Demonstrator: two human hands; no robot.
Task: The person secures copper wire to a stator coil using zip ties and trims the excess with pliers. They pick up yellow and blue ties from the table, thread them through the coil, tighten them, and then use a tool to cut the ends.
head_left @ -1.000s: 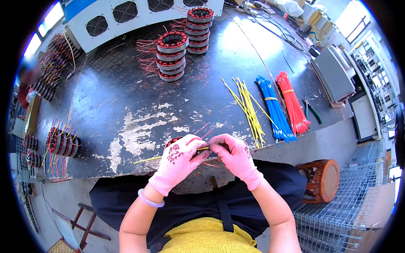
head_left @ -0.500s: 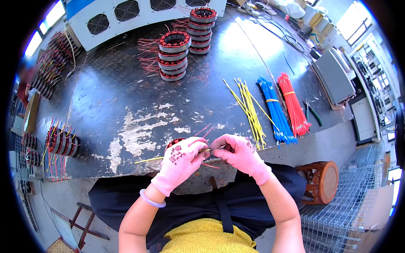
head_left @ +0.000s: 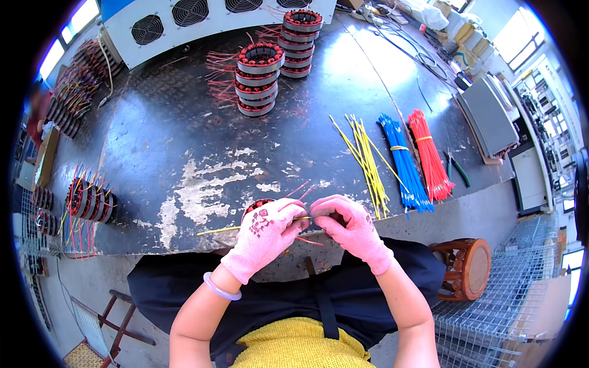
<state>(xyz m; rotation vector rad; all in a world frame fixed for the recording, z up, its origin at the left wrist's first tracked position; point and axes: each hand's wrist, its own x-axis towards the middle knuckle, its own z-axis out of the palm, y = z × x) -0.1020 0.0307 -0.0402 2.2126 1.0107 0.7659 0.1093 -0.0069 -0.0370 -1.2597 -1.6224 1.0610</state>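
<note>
Both my hands wear pink gloves and meet at the table's near edge. My left hand [head_left: 267,236] is closed on a yellow wire [head_left: 218,231], whose tail sticks out to the left and whose other end shows between the hands. Partly under the left hand lies a ring-shaped motor stator [head_left: 256,206] with red windings; pinkish-red leads [head_left: 300,189] rise from it, and another lead pokes out below the fingers. My right hand [head_left: 351,228] is curled, its fingertips pinched together beside the wire's end. What they grip is hidden.
Bundles of yellow wires [head_left: 367,165], blue wires [head_left: 403,162] and red wires [head_left: 431,156] lie to the right, with green-handled pliers [head_left: 457,169] beyond. Stator stacks [head_left: 256,80] stand at the back; wired stators [head_left: 91,201] sit left. A wooden stool [head_left: 463,268] is at lower right.
The view has shifted slightly. The right thumb has drawn back a little from the wire's end; the left hand keeps its hold on the yellow wire.
</note>
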